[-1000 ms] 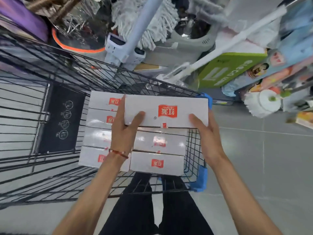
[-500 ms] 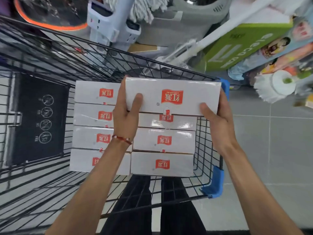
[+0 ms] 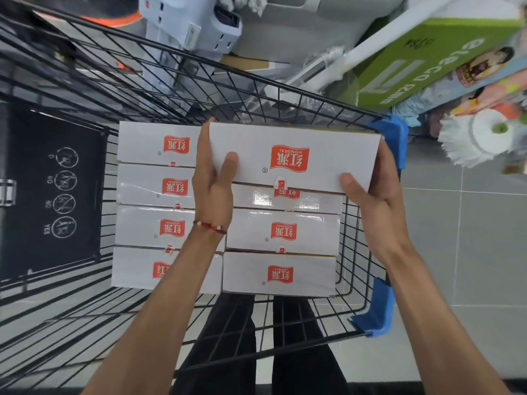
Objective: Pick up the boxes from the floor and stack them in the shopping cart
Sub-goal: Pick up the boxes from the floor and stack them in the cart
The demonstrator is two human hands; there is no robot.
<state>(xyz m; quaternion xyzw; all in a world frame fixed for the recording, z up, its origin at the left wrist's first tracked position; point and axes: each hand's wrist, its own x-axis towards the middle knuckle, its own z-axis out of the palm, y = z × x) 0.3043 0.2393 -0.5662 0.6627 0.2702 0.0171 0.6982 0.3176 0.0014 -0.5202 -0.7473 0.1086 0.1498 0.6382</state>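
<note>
I hold a white box with a red logo (image 3: 291, 156) over the far right end of the black wire shopping cart (image 3: 171, 81). My left hand (image 3: 212, 183) grips its left end, thumb on top. My right hand (image 3: 376, 192) grips its right end, thumb on top. Below it, several identical white boxes (image 3: 281, 273) lie flat in two side-by-side columns in the cart. The held box covers part of the far box in the right column.
Blue plastic corner guards (image 3: 390, 138) mark the cart's right side. A black folded child-seat panel (image 3: 54, 192) fills the cart's left. Beyond the cart stand mop heads (image 3: 479, 138), a green carton (image 3: 433, 61) and a grey mop bucket (image 3: 299, 27). Grey tiled floor (image 3: 462, 238) lies to the right.
The held box has sunk lower toward the right column of boxes, still in both hands. The view has tilted and closed in on the cart.
</note>
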